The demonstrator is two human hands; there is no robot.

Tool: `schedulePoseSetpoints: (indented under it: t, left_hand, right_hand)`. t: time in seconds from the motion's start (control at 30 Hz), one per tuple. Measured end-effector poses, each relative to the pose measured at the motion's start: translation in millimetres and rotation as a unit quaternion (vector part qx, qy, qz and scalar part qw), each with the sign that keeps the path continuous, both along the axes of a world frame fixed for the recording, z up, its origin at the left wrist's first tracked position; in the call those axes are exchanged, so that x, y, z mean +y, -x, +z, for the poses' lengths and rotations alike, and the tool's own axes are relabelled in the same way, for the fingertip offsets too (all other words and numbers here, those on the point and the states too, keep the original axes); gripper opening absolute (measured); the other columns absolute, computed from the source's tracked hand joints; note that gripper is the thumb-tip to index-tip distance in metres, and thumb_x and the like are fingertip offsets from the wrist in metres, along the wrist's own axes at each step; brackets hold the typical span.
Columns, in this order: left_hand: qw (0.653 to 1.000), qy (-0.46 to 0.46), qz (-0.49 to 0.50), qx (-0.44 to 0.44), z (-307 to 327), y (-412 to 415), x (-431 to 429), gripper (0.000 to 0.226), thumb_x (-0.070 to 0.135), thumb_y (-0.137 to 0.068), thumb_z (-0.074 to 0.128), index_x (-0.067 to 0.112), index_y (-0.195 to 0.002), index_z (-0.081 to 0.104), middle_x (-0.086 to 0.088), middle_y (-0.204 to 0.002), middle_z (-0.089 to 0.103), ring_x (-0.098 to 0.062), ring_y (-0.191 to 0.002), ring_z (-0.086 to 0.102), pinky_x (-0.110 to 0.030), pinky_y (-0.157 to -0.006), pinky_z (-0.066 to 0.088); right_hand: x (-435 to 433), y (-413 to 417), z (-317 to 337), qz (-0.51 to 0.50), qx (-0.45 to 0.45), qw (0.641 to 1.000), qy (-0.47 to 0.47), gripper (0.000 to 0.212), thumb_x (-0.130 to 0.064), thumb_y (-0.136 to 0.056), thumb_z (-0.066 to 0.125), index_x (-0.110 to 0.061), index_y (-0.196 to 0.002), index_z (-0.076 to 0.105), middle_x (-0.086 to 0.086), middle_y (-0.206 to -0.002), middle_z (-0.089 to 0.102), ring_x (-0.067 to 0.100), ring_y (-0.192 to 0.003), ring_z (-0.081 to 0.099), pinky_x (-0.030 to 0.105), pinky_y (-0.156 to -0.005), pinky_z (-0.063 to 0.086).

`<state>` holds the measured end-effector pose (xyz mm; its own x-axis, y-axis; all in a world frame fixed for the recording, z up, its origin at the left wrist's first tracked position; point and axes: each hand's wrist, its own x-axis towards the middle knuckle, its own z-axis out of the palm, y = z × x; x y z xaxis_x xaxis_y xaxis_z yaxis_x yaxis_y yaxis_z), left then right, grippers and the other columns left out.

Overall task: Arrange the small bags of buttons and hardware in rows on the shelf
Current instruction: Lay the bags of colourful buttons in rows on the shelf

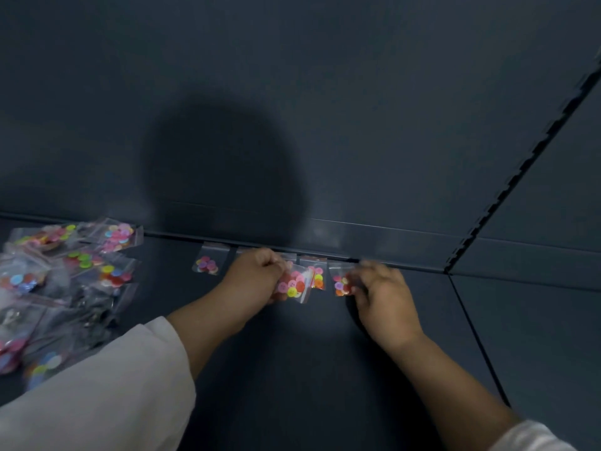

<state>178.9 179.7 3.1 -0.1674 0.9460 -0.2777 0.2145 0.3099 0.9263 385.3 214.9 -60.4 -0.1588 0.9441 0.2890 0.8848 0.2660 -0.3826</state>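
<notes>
A row of small clear bags of coloured buttons lies along the back edge of the dark shelf (292, 353). The leftmost bag (207, 264) lies alone. My left hand (257, 279) grips a bag of pink, red and yellow buttons (294, 285), held a little in front of the row. Behind it a bag with orange buttons (318, 277) lies against the back edge. My right hand (383, 296) pinches the bag at the right end of the row (340, 282); its fingers are blurred.
A loose pile of button and metal hardware bags (61, 281) covers the shelf's left side. The dark back panel (292, 109) rises behind the row. A slotted upright (520, 170) and a seam (478, 336) divide off the neighbouring shelf on the right.
</notes>
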Motion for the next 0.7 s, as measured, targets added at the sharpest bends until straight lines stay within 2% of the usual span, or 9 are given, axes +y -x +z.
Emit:
schedulePoseSetpoints:
  t: [0.07,0.17,0.37,0.43,0.5,0.57,0.6,0.63,0.7]
  left_hand:
    - [1.0,0.0,0.0,0.005,-1.1,-2.7,2.0,0.023,0.014,-0.097,0.046,0.014,-0.078,0.06,-0.007,-0.078,0.066,-0.019,-0.062,0.062,-0.025,-0.06,0.049]
    - [1.0,0.001,-0.004,0.013,-3.2,-5.1,4.6,0.023,0.014,-0.096,0.046,0.016,-0.077,0.06,-0.008,-0.079,0.068,-0.02,-0.064,0.063,-0.027,-0.062,0.049]
    - [1.0,-0.009,-0.015,0.019,-2.0,-10.0,8.3,0.02,0.013,-0.096,0.046,0.012,-0.082,0.061,-0.011,-0.083,0.067,-0.018,-0.063,0.062,-0.014,-0.047,0.046]
    - [0.999,-0.011,-0.029,0.009,-0.8,-12.4,9.7,0.021,0.011,-0.096,0.046,0.013,-0.08,0.059,-0.008,-0.081,0.065,-0.017,-0.06,0.059,-0.011,-0.044,0.044]
    - [0.999,-0.012,-0.048,0.001,0.2,-16.7,11.6,0.022,0.011,-0.095,0.049,0.014,-0.077,0.059,-0.006,-0.079,0.064,-0.013,-0.058,0.057,-0.013,-0.046,0.046]
    - [0.998,-0.016,-0.065,-0.004,0.9,-22.7,13.7,0.021,0.01,-0.094,0.051,0.015,-0.076,0.06,-0.005,-0.078,0.062,-0.011,-0.06,0.056,-0.016,-0.05,0.05]
    - [0.997,-0.018,-0.074,-0.003,1.5,-26.0,14.2,0.02,0.01,-0.094,0.052,0.015,-0.077,0.061,-0.005,-0.078,0.063,-0.011,-0.061,0.056,-0.018,-0.053,0.051]
    - [0.996,-0.018,-0.083,-0.001,2.1,-29.5,14.6,0.019,0.011,-0.094,0.052,0.016,-0.078,0.062,-0.005,-0.078,0.064,-0.011,-0.061,0.057,-0.021,-0.056,0.051]
    - [0.995,-0.017,-0.099,0.003,3.2,-36.5,14.4,0.018,0.013,-0.094,0.052,0.018,-0.08,0.062,-0.004,-0.078,0.066,-0.013,-0.059,0.059,-0.025,-0.059,0.048]
  right_hand:
    - [-0.1,-0.3,-6.8,0.044,-0.018,0.999,-0.004,0.027,-0.013,-0.083,0.063,-0.02,-0.108,0.069,0.001,-0.122,0.062,0.029,-0.106,0.054,0.039,-0.091,0.047]
    - [-0.2,1.4,-11.2,0.052,-0.019,0.998,-0.017,0.026,-0.018,-0.084,0.063,-0.022,-0.109,0.069,-0.001,-0.113,0.066,0.028,-0.099,0.057,0.038,-0.084,0.048]
    - [2.6,2.1,-10.1,0.043,-0.018,0.999,0.0,0.025,-0.023,-0.089,0.058,-0.023,-0.112,0.067,-0.002,-0.116,0.062,0.026,-0.102,0.053,0.033,-0.088,0.042]
    - [0.4,2.7,-1.9,0.029,0.05,0.998,0.006,0.02,-0.022,-0.09,0.058,-0.023,-0.107,0.068,-0.004,-0.112,0.062,0.021,-0.102,0.051,0.028,-0.089,0.039]
    - [-3.7,7.7,16.1,0.025,0.196,0.979,0.051,0.013,-0.02,-0.091,0.057,-0.02,-0.095,0.069,-0.007,-0.098,0.063,0.015,-0.095,0.055,0.024,-0.085,0.043]
    - [-8.7,14.6,39.3,0.061,0.363,0.916,0.159,0.01,-0.015,-0.091,0.057,-0.016,-0.089,0.067,-0.002,-0.086,0.065,0.012,-0.083,0.06,0.029,-0.081,0.049]
    - [-11.4,16.8,47.9,0.081,0.415,0.881,0.21,0.007,-0.012,-0.09,0.059,-0.014,-0.09,0.066,0.0,-0.083,0.066,0.012,-0.08,0.06,0.028,-0.08,0.05]
    - [-13.7,17.5,53.1,0.095,0.439,0.859,0.247,0.006,-0.008,-0.088,0.062,-0.012,-0.091,0.065,0.002,-0.082,0.066,0.012,-0.078,0.061,0.027,-0.08,0.051]
    - [-17.3,16.1,56.6,0.104,0.441,0.847,0.278,0.013,-0.002,-0.084,0.065,-0.008,-0.095,0.064,0.007,-0.084,0.067,0.014,-0.076,0.062,0.027,-0.076,0.051]
